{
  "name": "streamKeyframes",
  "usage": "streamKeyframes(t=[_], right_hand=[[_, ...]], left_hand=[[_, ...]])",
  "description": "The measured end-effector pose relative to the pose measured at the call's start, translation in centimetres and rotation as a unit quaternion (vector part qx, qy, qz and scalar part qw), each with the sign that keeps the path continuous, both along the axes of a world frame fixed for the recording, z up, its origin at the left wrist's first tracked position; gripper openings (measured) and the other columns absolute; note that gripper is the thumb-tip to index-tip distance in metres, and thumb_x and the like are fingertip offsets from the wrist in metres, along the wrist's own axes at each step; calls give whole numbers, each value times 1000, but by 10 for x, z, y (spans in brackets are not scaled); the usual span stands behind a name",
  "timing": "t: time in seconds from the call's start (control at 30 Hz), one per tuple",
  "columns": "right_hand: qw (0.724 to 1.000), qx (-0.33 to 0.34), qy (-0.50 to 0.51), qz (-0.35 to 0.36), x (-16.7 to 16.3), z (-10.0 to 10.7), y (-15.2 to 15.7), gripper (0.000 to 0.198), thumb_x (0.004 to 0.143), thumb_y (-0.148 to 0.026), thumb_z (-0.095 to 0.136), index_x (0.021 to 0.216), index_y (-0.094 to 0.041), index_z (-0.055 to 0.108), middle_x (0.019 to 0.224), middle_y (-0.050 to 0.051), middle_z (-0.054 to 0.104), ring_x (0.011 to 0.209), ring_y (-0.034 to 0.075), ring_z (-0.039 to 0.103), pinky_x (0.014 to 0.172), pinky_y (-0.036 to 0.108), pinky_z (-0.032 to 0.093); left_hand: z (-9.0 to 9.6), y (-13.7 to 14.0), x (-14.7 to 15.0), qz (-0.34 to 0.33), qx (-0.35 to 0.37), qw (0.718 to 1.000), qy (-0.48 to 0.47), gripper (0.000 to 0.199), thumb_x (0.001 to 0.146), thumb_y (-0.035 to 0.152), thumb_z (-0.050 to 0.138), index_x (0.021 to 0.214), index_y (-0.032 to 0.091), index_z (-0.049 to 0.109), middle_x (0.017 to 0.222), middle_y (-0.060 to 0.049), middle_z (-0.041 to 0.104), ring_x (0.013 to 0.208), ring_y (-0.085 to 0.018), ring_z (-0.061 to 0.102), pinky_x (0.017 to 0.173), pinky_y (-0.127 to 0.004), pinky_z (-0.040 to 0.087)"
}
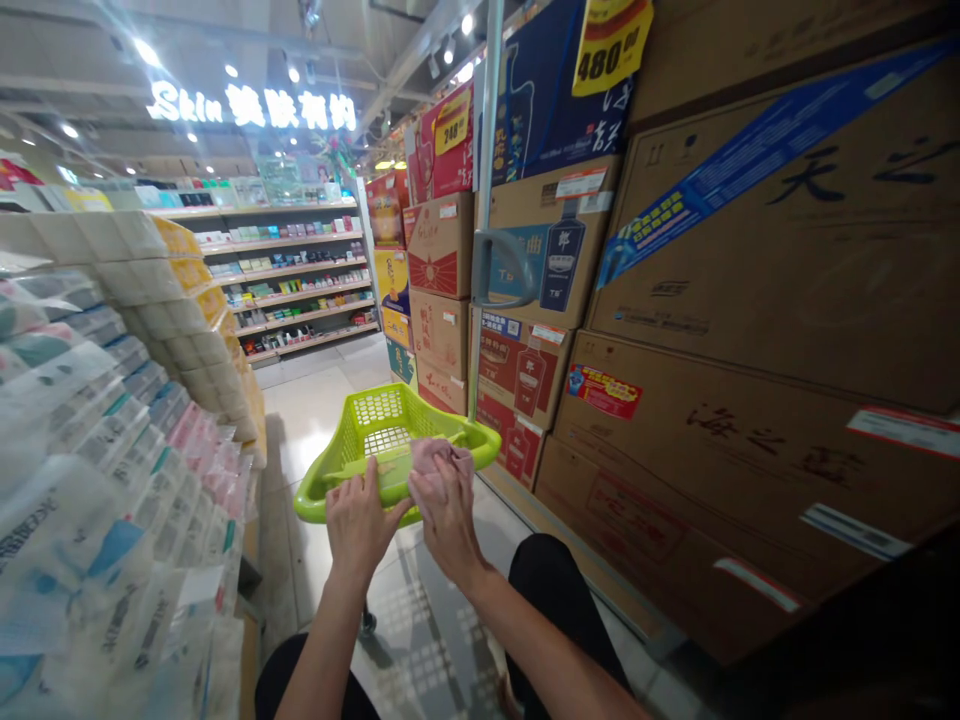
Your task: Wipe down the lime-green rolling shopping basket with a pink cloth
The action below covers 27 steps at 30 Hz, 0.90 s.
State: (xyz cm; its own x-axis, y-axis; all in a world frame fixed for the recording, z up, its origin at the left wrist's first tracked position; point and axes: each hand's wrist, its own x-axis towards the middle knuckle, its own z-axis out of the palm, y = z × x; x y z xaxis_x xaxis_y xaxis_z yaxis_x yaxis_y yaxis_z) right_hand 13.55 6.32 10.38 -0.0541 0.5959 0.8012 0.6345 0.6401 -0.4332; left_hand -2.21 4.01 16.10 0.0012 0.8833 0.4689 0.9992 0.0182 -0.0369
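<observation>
A lime-green plastic shopping cart stands in front of me, its near bar facing my knees. My left hand is closed on that near bar, left of the middle. A crumpled pink cloth is under my right hand, whose fingers press it onto the bar a little further right. Part of the bar is hidden by the cloth and both hands. A tall metal pole with a grey loop handle rises at the cart's right side.
Stacked cartons form a wall close on the right. Packaged goods and bundled paper packs rise on the left. Product shelves stand beyond the tiled aisle floor. My bent knee is near the cartons.
</observation>
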Motion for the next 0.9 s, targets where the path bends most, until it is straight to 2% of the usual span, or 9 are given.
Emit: streamKeyframes(t=[0.07, 0.13, 0.23, 0.37, 0.43, 0.5, 0.63, 0.8, 0.9], right_hand=[[1000, 5, -2, 16, 16, 5, 4, 42, 90, -12, 46, 127, -28, 60, 141, 9, 46, 138, 28, 36, 114, 54, 32], [999, -5, 44, -17, 34, 12, 10, 45, 90, -13, 45, 131, -26, 56, 134, 10, 53, 133, 26, 43, 111, 51, 36], [993, -25, 93, -65, 31, 20, 8, 46, 88, -16, 45, 134, -24, 52, 126, 9, 60, 128, 27, 47, 112, 54, 33], [997, -12, -3, 79, -12, 22, -13, 49, 84, -20, 49, 133, -23, 53, 130, 8, 59, 132, 27, 44, 116, 52, 27], [992, -14, -42, 115, -15, 22, -16, 52, 81, -21, 52, 132, -25, 54, 134, 7, 56, 133, 28, 42, 116, 50, 26], [996, -28, -40, 70, -2, 22, -8, 50, 78, -22, 55, 128, -26, 58, 137, 5, 54, 135, 31, 38, 117, 54, 21], [997, -41, 22, -58, 18, 21, 7, 43, 75, -20, 54, 117, -25, 65, 144, 5, 47, 142, 37, 24, 115, 64, 12], [998, 9, -47, 52, -18, 17, -10, 47, 79, -22, 56, 125, -27, 60, 142, 5, 49, 145, 32, 25, 120, 60, 10], [995, 9, -54, 87, -9, 16, -2, 42, 84, -25, 54, 126, -28, 59, 140, 4, 53, 143, 28, 31, 120, 55, 17]], left_hand=[[-1, -3, -7, -19, -10, 1000, 6, 75, 87, 65, 44, 139, 11, 46, 101, -14, 68, 95, -31, 61, 85, -43, 39], [-1, -6, -14, -37, -22, 999, 13, 72, 89, 61, 44, 141, 12, 43, 104, -14, 68, 96, -30, 61, 86, -42, 40], [1, -9, -12, -32, -38, 999, 22, 66, 90, 52, 49, 142, 12, 42, 102, -13, 68, 95, -29, 61, 84, -40, 40], [4, -15, -3, -41, -44, 998, 7, 48, 90, 29, 53, 135, 14, 50, 102, -12, 69, 96, -26, 62, 85, -38, 41], [6, -20, -10, -69, -39, 997, -13, 45, 88, 25, 53, 132, 17, 52, 107, -10, 70, 100, -24, 62, 88, -37, 41], [7, -25, -24, -77, -22, 997, -25, 39, 86, 33, 57, 124, 21, 58, 105, -8, 72, 100, -25, 62, 93, -40, 40], [6, -27, -45, -67, -6, 997, -25, 26, 82, 50, 60, 84, 24, 64, 87, -6, 71, 94, -26, 61, 90, -41, 42], [2, -23, -29, -63, 5, 998, -31, 18, 82, 41, 60, 79, 24, 59, 84, -5, 68, 91, -26, 59, 84, -39, 43], [2, -21, -22, -74, 3, 997, -37, 17, 84, 41, 58, 79, 24, 58, 84, -5, 68, 91, -25, 59, 85, -38, 42]])
